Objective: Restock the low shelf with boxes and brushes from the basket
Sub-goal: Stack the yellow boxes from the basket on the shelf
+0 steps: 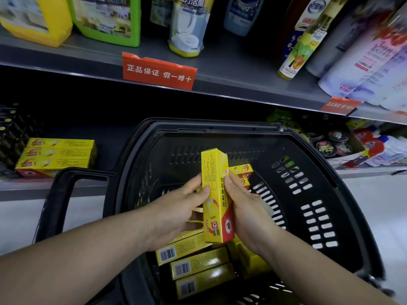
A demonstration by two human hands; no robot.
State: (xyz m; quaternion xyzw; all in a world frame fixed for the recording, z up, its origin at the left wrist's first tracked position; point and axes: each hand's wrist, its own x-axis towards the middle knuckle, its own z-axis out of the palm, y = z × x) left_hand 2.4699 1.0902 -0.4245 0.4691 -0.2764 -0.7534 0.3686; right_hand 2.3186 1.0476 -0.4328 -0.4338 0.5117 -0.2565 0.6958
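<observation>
A long yellow box with a red end stands upright over the black basket. My left hand grips its left side with the thumb on the front face. My right hand grips its right side. Several more yellow boxes lie in the basket under my hands, some with barcodes up, and others show behind the held box. On the low shelf at left sits a stack of matching yellow boxes. No brushes are visible.
The basket's handle lies open to the left. Dark packaged goods stand left of the stacked boxes. Round tins and bottles fill the low shelf at right. The upper shelf carries cleaner bottles and a red label.
</observation>
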